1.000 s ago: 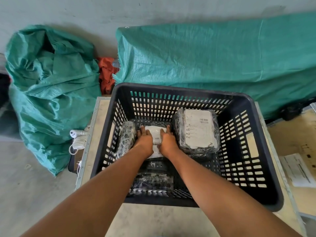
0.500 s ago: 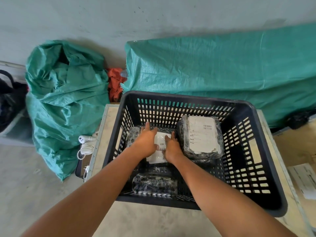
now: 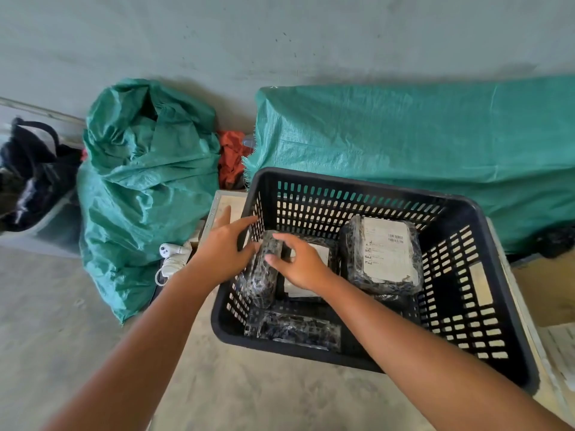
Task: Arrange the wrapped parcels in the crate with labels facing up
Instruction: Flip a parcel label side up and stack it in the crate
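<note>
A black slotted crate (image 3: 466,209) holds several black wrapped parcels. The large parcel (image 3: 385,253) at the back right lies with its white label up. A middle parcel (image 3: 322,253) also shows a white label, partly under my right hand. At the crate's left wall a narrow parcel (image 3: 261,284) stands on its edge with no label visible. Another parcel (image 3: 298,329) lies at the front, label unseen. My right hand (image 3: 300,262) curls over the narrow parcel's top. My left hand (image 3: 222,244) hovers above the left wall, fingers spread, thumb by that parcel's side.
The crate sits on a pale board (image 3: 222,203). A stuffed green sack (image 3: 143,181) stands to the left and a long green-covered bundle (image 3: 404,135) behind. A white corded device (image 3: 172,256) lies by the sack, a black bag (image 3: 28,172) at far left, and papers (image 3: 560,346) at right.
Both hands left the middle labelled parcel and moved left to the narrow parcel at the crate wall. The view shifted left, and the crate now appears further right.
</note>
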A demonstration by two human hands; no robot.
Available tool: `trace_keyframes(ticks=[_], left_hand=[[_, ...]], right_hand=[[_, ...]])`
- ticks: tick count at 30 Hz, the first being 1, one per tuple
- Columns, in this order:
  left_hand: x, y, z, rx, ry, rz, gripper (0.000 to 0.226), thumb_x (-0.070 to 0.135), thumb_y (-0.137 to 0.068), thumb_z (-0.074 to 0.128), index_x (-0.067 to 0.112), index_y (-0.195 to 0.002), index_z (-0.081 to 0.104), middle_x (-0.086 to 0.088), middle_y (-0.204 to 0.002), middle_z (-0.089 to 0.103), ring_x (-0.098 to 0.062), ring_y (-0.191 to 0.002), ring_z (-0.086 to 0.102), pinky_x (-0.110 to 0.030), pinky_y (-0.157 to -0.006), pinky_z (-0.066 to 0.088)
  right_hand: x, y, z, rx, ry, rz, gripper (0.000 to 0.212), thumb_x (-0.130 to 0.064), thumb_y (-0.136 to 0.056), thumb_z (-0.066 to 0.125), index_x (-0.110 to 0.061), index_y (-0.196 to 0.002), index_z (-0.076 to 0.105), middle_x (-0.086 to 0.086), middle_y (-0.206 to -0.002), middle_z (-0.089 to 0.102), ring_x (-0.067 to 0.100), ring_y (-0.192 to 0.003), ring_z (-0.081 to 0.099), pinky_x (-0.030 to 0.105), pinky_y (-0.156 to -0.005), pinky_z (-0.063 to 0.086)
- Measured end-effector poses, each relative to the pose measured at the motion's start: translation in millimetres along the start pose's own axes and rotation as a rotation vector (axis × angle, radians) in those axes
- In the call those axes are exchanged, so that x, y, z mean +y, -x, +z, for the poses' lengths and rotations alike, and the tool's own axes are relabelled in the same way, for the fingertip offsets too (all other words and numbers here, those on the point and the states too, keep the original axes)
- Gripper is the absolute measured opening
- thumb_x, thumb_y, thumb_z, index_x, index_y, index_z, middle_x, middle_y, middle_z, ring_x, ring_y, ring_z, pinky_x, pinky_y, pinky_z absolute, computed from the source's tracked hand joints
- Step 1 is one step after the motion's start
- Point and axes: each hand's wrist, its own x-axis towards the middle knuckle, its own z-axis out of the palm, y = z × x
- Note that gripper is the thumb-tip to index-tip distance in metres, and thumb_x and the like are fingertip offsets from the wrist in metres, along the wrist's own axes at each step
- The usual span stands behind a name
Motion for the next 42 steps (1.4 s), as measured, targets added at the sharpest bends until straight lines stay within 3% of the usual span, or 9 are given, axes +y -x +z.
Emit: trace_keyframes(ticks=[5, 9, 14, 20, 25, 28, 35, 39, 42], left_hand=[[-11, 5, 3, -0.032, 0.044, 0.041, 0.063, 0.020, -0.097, 0.061, 0.040, -0.152, 0.037, -0.017, -0.155, 0.042, -0.036, -0.133, 0.051, -0.042, -0.106, 0.043], [-12, 7, 6, 0.021, 0.071, 0.053, 0.060, 0.015, -0.098, 0.055, 0.040, -0.150, 0.037, -0.001, -0.091, 0.063, 0.000, -0.054, 0.053, -0.008, -0.049, 0.037], [-12, 8, 8, 0.046, 0.133, 0.050, 0.059, 0.010, -0.097, 0.053, 0.038, -0.147, 0.042, 0.022, -0.070, 0.048, 0.020, -0.056, 0.054, -0.002, -0.044, 0.037], [-13, 7, 11, 0.041, 0.170, 0.039, 0.059, 0.010, -0.098, 0.051, 0.038, -0.149, 0.040, 0.016, -0.069, 0.055, 0.011, -0.049, 0.056, -0.007, -0.039, 0.036], [-15, 5, 13, 0.026, 0.167, 0.031, 0.063, 0.015, -0.100, 0.053, 0.044, -0.153, 0.033, -0.008, -0.126, 0.067, -0.001, -0.075, 0.067, -0.008, -0.062, 0.046], [-11, 4, 12, 0.013, 0.076, 0.014, 0.069, 0.018, -0.100, 0.057, 0.040, -0.157, 0.025, -0.008, -0.168, 0.005, -0.038, -0.150, 0.019, -0.044, -0.117, 0.029], [33, 4, -5, -0.021, 0.200, 0.236, 0.071, 0.026, -0.100, 0.059, 0.063, -0.148, 0.022, -0.001, -0.167, -0.014, -0.032, -0.146, -0.031, -0.063, -0.116, -0.006], [61, 9, -19, -0.181, 0.444, 0.354, 0.074, 0.016, -0.100, 0.060, 0.059, -0.149, 0.026, 0.030, -0.161, 0.011, -0.011, -0.150, -0.021, -0.057, -0.121, -0.002], [81, 15, -30, -0.226, 0.553, 0.432, 0.075, 0.003, -0.099, 0.060, 0.038, -0.157, 0.029, 0.024, -0.162, 0.025, -0.016, -0.154, 0.008, -0.055, -0.122, 0.015]], right_hand=[[-6, 1, 22, -0.093, 0.012, 0.115, 0.083, -0.051, -0.081, 0.080, -0.040, -0.152, 0.040, -0.008, -0.159, 0.035, 0.029, -0.132, 0.055, 0.032, -0.099, 0.049], [0, 3, 18, -0.198, -0.251, 0.201, 0.083, -0.018, -0.083, 0.085, -0.044, -0.150, 0.043, -0.005, -0.168, 0.016, 0.035, -0.121, 0.059, 0.040, -0.067, 0.065], [2, 11, 15, -0.169, -0.183, 0.194, 0.076, -0.041, -0.078, 0.085, -0.053, -0.142, 0.046, -0.007, -0.162, 0.024, 0.024, -0.100, 0.070, 0.037, -0.060, 0.064], [8, 6, 29, 0.065, -0.135, 0.128, 0.081, -0.036, -0.067, 0.092, -0.038, -0.140, 0.057, -0.002, -0.151, 0.052, 0.028, -0.132, 0.055, 0.037, -0.105, 0.047], [8, 12, 3, 0.050, -0.254, 0.085, 0.075, -0.028, -0.074, 0.081, -0.037, -0.144, 0.055, -0.002, -0.151, 0.052, 0.005, -0.094, 0.068, 0.027, -0.075, 0.058], [-4, 20, -22, 0.027, -0.266, 0.080, 0.069, -0.030, -0.070, 0.079, -0.050, -0.134, 0.059, -0.001, -0.143, 0.056, 0.012, -0.083, 0.074, 0.032, -0.070, 0.062], [-53, 55, -128, -0.094, -0.166, -0.067, 0.060, -0.034, -0.070, 0.076, -0.059, -0.123, 0.064, -0.012, -0.105, 0.075, 0.011, -0.068, 0.072, 0.022, -0.061, 0.058], [-70, 68, -182, -0.194, -0.243, -0.184, 0.057, -0.024, -0.078, 0.074, -0.042, -0.131, 0.067, 0.036, -0.098, 0.065, 0.031, -0.079, 0.053, 0.055, -0.076, 0.056], [-75, 74, -205, -0.263, -0.381, -0.248, 0.054, -0.016, -0.078, 0.068, -0.033, -0.130, 0.070, 0.023, -0.127, 0.067, 0.032, -0.103, 0.061, 0.045, -0.092, 0.053]])
